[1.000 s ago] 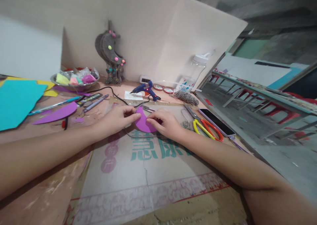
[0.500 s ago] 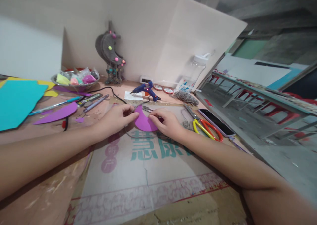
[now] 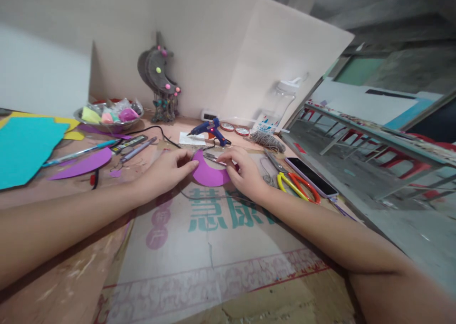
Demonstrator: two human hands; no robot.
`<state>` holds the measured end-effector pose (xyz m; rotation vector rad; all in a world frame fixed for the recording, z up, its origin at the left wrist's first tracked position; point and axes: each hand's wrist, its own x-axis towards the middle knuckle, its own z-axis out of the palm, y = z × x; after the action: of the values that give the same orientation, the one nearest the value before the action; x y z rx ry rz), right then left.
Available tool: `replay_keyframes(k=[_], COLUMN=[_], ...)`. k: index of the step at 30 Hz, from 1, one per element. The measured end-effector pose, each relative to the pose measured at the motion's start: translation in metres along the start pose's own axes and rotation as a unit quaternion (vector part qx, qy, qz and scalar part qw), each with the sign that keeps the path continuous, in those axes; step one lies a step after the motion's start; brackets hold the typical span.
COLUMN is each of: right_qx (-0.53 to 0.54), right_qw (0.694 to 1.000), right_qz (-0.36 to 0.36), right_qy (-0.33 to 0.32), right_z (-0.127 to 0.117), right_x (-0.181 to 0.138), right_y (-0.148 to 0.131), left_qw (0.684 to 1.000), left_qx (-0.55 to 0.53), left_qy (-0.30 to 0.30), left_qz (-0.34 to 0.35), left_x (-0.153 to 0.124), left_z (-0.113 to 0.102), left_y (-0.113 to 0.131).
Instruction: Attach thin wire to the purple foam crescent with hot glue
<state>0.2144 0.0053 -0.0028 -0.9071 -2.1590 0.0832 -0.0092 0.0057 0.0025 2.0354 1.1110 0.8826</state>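
Observation:
A purple foam crescent [image 3: 208, 174] lies on a flattened cardboard sheet [image 3: 213, 248] in the middle of the table. My left hand [image 3: 164, 173] pinches its left tip with thumb and fingers. My right hand [image 3: 244, 173] presses its fingers down on the right end of the crescent. Both forearms reach in from the bottom corners. A black cord [image 3: 199, 195] runs under the hands.
A blue glue gun [image 3: 211, 130] stands just behind the hands. Yellow and red scissors [image 3: 295, 184] and a phone [image 3: 311, 176] lie to the right. Left are a teal sheet [image 3: 24, 146], a purple cut-off [image 3: 81, 165], pens and a metal bowl [image 3: 109, 115]. A grey moon ornament [image 3: 158, 77] leans on the wall.
The purple crescent has turned and spread flatter on the cardboard. My right hand slid right along it; my left hand stayed at its left tip.

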Motion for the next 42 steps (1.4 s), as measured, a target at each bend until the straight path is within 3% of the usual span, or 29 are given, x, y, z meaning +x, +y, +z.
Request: replay_keyframes(k=[6, 10, 15, 19, 22, 25, 29, 36, 42], right_qx=[0.028, 0.093, 0.142, 0.129, 0.088, 0.033, 0.04, -0.025, -0.102], right_qw=[0.987, 0.971, 0.959, 0.965, 0.974, 0.977, 0.973, 0.966, 0.941], right_qz=[0.068, 0.15, 0.213, 0.213, 0.204, 0.209, 0.226, 0.236, 0.26], right_qy=[0.141, 0.16, 0.119, 0.083, 0.05, -0.027, -0.03, -0.106, -0.19], right_z=[-0.012, -0.015, -0.012, -0.015, -0.027, -0.049, -0.069, -0.036, -0.011], right_x=[0.007, 0.009, 0.01, 0.012, 0.019, 0.03, 0.037, 0.034, 0.07], right_y=[0.012, 0.029, 0.031, 0.027, 0.029, 0.032, 0.038, 0.066, 0.087], left_qw=[1.0, 1.0, 1.0, 1.0, 1.0, 0.999, 0.999, 1.0, 1.0], left_qx=[-0.01, -0.004, -0.006, -0.01, -0.021, -0.038, -0.044, -0.027, -0.014], left_qy=[0.012, 0.005, -0.005, -0.004, -0.002, -0.004, -0.007, -0.014, -0.013], left_qz=[-0.007, -0.004, -0.002, -0.006, -0.008, -0.011, -0.011, 0.001, 0.006], left_x=[0.0, 0.001, 0.002, 0.002, 0.002, 0.002, 0.002, 0.004, 0.003], left_z=[0.0, 0.0, 0.0, -0.001, -0.001, -0.001, 0.0, 0.002, 0.002], left_y=[0.0, -0.003, -0.006, -0.004, -0.003, -0.002, -0.004, -0.007, -0.007])
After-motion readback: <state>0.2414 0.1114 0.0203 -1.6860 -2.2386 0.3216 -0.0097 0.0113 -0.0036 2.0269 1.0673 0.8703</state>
